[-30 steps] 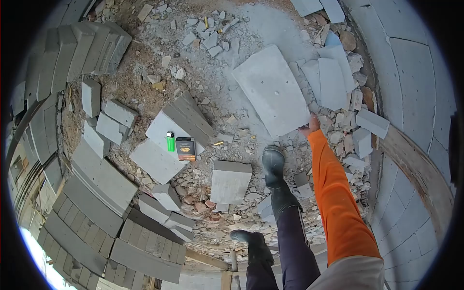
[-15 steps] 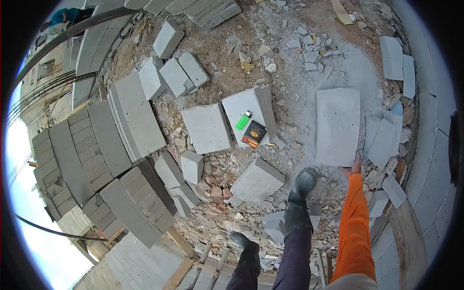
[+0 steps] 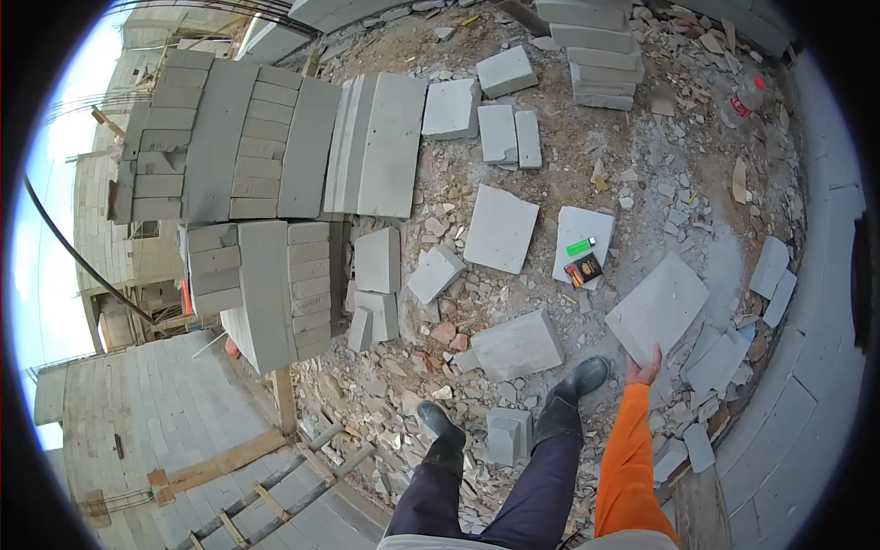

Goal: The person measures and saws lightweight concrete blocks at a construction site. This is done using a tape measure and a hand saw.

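Observation:
A large light-grey block (image 3: 658, 308) is at the right of the middle, tilted in the view. My right hand (image 3: 644, 368), at the end of an orange sleeve, grips its lower edge, thumb on the upper face and the other fingers partly hidden. Left of this block, a green lighter (image 3: 580, 246) and a small dark box (image 3: 583, 269) rest on a pale block (image 3: 570, 227). My left hand does not show.
Rubble covers the ground around my dark boots (image 3: 582, 376). A flat block (image 3: 519, 346) lies before them. Stacked blocks (image 3: 220, 137) stand at the left, a ladder (image 3: 275, 500) lower left, a bottle (image 3: 742, 101) upper right, and a block wall (image 3: 825, 275) on the right.
The view has turned and shifted left, bringing the bottle and ladder into fuller sight. The large block now appears rotated and nearer the block with the lighter, my right hand still at its lower edge.

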`<move>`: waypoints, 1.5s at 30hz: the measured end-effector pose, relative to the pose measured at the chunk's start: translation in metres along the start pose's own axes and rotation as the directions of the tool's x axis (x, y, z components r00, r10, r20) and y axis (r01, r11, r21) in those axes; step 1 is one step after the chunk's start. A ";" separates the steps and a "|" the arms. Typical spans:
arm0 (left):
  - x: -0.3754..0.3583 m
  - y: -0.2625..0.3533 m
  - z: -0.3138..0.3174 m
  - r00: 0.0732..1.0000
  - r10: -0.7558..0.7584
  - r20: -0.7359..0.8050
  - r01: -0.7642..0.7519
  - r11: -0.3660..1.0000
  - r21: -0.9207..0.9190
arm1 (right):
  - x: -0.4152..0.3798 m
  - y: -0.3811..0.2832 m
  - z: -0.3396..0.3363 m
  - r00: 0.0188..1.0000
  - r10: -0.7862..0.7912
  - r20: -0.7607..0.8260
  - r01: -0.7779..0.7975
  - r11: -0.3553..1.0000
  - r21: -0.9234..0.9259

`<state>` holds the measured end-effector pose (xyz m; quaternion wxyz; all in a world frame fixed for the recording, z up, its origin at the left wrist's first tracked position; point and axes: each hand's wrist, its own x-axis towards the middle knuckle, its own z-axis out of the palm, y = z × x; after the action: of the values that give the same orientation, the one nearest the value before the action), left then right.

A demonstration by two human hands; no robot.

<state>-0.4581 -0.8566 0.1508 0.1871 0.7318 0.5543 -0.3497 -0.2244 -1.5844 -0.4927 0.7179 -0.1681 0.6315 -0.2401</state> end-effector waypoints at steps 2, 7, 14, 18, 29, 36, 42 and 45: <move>0.010 -0.018 -0.001 0.992 -0.110 0.061 0.115 0.990 -0.086 | 0.004 -0.022 0.026 0.998 -0.039 0.051 0.038 0.999 0.009; 0.049 -0.071 0.018 0.969 0.066 0.238 -0.235 0.546 0.804 | 0.019 -0.128 0.064 0.972 0.233 0.034 -0.214 0.936 -0.279; 0.190 -0.143 0.076 0.976 -0.047 0.213 0.022 0.993 0.117 | -0.195 -0.163 0.102 0.999 0.042 0.001 -0.033 0.777 -0.629; 0.269 -0.176 0.089 0.946 -0.136 0.295 0.186 0.971 -0.152 | -0.345 -0.093 0.105 0.989 0.145 0.028 -0.087 0.730 -0.678; 0.476 -0.150 -0.076 0.948 -0.244 -0.205 0.037 0.723 -0.690 | -0.581 0.077 0.080 0.772 0.473 -0.424 -0.572 0.808 -0.142; 0.535 0.066 -0.231 0.856 0.203 -0.475 -0.492 0.599 -0.632 | -0.658 0.183 0.117 0.687 0.610 -0.395 -0.709 0.681 -0.182; 0.459 0.211 -0.311 0.736 0.619 -0.275 -0.432 0.115 -0.895 | -0.848 0.304 0.222 0.726 0.617 -0.304 -0.687 0.669 -0.283; 0.441 0.241 -0.338 0.662 0.722 -0.200 -0.463 0.184 -0.867 | -0.901 0.337 0.230 0.733 0.662 -0.158 -0.662 0.641 -0.388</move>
<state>-0.0661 -0.4093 0.0375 0.7195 0.6322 0.2874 -0.0058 -0.0316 -0.8183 0.1014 0.7017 -0.0750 0.6853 0.1800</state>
